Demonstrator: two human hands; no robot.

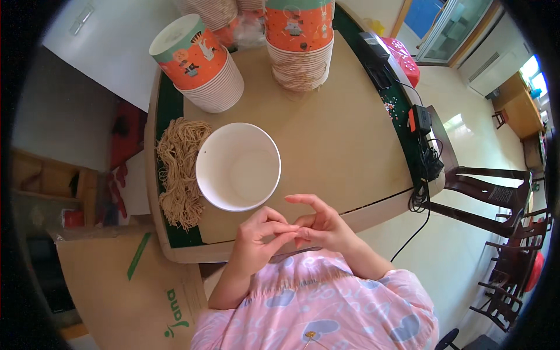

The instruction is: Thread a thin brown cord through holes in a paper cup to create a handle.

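The left hand (261, 238) and right hand (326, 227) meet in a fingertip pinch; whether they grip anything, I cannot tell. The open tub (238, 169), between ten and eleven o'clock, and string (182, 172) at ten seem set within easy reach.

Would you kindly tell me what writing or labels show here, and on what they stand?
Cardboard box: green lettering with a green mark; wording not copied.
Pink garment: pale script, broken by folds; not copied.
Stacked orange buckets: pictures; any words too small to read.
White bucket: none visible inside.
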